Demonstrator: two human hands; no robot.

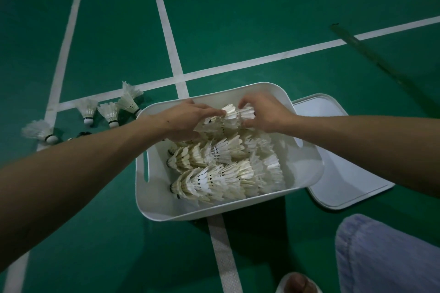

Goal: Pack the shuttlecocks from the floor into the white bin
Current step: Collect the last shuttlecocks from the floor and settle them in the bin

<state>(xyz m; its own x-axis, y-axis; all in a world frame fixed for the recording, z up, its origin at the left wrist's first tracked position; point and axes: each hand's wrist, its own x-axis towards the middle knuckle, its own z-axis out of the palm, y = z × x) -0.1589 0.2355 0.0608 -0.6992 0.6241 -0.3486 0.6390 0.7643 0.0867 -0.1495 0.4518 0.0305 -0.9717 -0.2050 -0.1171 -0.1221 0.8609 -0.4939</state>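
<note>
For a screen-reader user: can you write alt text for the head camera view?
The left hand and right hand grip a stack of shuttlecocks in the white bin, above packed rows. Loose shuttlecocks lie on the green floor to its left; a white lid lies right.

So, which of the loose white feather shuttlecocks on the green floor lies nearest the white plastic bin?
The rightmost shuttlecock, its black-banded cork almost at the white plastic bin's far-left corner; the others lie farther left.

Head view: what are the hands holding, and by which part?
Both hold one nested stack of shuttlecocks over the white bin: the left hand grips its left end, the right hand pinches the open feathered end on the right.
</note>
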